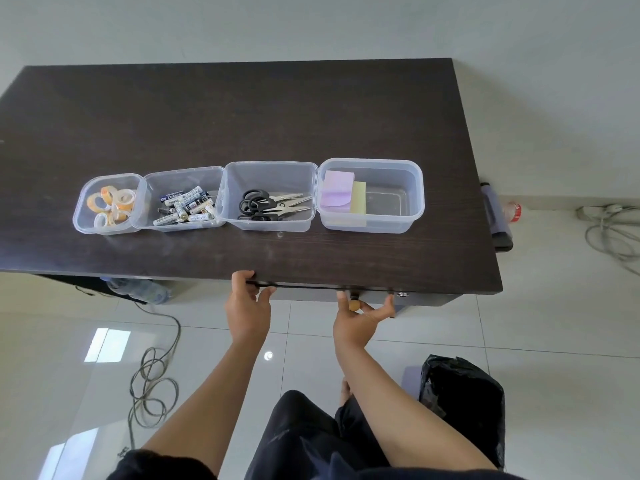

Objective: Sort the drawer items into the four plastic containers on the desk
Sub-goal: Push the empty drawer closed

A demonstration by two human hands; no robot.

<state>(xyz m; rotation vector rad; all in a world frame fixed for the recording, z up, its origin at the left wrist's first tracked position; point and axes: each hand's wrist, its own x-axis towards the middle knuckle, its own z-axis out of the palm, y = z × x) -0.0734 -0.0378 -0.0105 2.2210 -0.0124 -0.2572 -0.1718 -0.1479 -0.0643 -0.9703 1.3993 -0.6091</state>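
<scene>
Four clear plastic containers stand in a row on the dark desk (242,109). From left to right they hold tape rolls (110,204), batteries (185,204), black-handled scissors (270,204) and sticky note pads (341,199). The drawer front (311,289) shows as a thin dark strip under the desk's near edge, and the inside of the drawer is hidden. My left hand (247,304) pinches the left end of that strip between thumb and fingers. My right hand (360,315) is palm up with its fingers curled on the drawer handle (372,293), beside a small yellowish tag (354,305).
A keyhole (401,294) sits right of the handle. A black bag (460,400) stands on the tiled floor at my right, and a coiled cable (152,393) lies at my left. A water bottle (145,291) lies under the desk. More cables (609,233) run along the right wall.
</scene>
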